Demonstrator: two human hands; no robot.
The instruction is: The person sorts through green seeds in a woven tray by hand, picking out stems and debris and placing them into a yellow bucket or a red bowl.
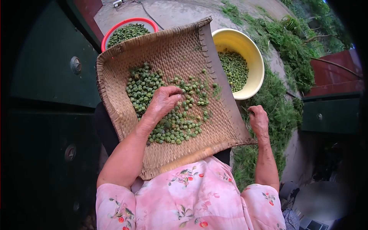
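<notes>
A woven winnowing basket (214, 132) lies tilted across the lap, with small round green fruits (143, 86) heaped on its left and spread thinner toward the middle. My left hand (165, 100) is over these fruits, its thumb and fingers closed in a pinch; what they hold, if anything, is hidden. Past the basket's right edge, my right hand (259, 119) hangs above cut greenery. Its fingers are curled together, and anything between them is too small to name. Bits of green leaf (217, 91) lie near the basket's flat edge strip.
Behind the basket's right side stands a yellow bucket (253, 65) partly filled with green fruits. A red-rimmed basin (151, 23) heaped with darker fruits sits at the back left. Feathery green branches (281, 111) cover the ground on the right. Dark green metal panels (46, 76) rise at left.
</notes>
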